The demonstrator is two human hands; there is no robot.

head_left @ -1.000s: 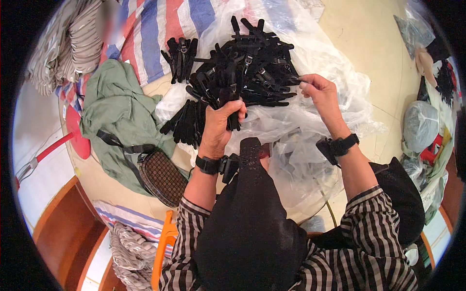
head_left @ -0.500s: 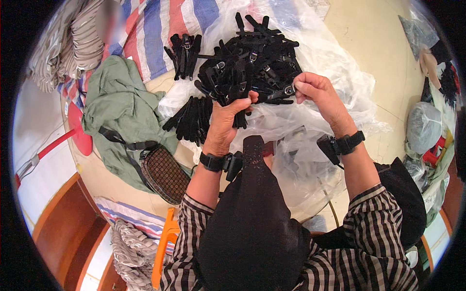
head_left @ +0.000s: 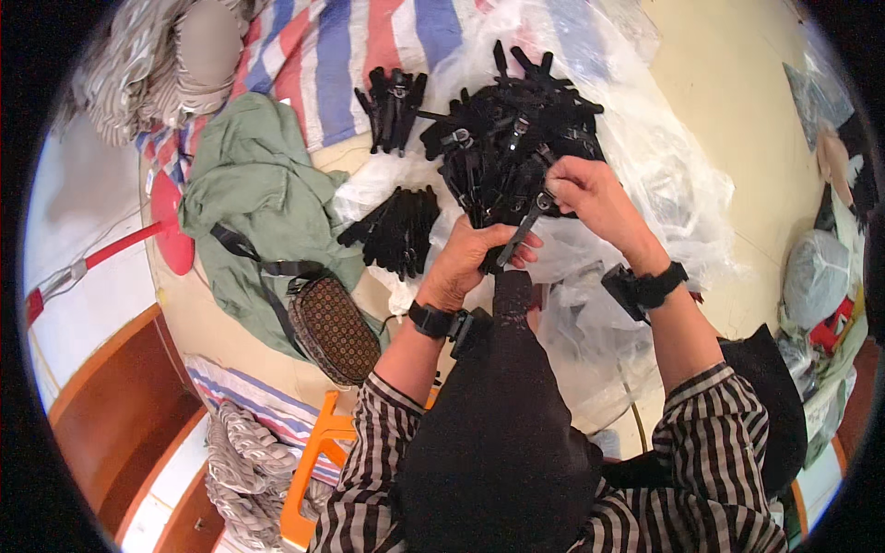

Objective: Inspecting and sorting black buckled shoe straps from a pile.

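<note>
A pale beige floor (head_left: 701, 101) spread out beneath the work, partly covered by crumpled translucent plastic sheeting (head_left: 668, 189) and, beyond it, a woven sheet striped in red, white and blue (head_left: 336, 88). On the plastic sheeting lay a tangled heap of black straps with silver buckles (head_left: 544, 115). To the left of the heap was a small bundle of black straps (head_left: 392, 115), and nearer the person, to its lower left, a fanned row of short black straps (head_left: 403, 235).

At the near edge of the heap, the left hand (head_left: 473, 253) was closed around a gathered bunch of black straps (head_left: 468, 189), whose upper ends pointed toward the heap. The right hand (head_left: 595, 198), at the heap's near right side, pinched a single slim black strap with a silver buckle (head_left: 525, 226) near its buckle end. That strap slanted down across the front of the heap, its other end at the thumb and fingers of the left hand; whether those fingers gripped it too could not be told.

Well to the left of the heap lay a rumpled sage-green cloth (head_left: 249, 170), with a brown patterned pouch with rounded corners (head_left: 334, 327) on its near edge. Farther left of the heap stood a flat red disc-shaped base (head_left: 171, 226).
</note>
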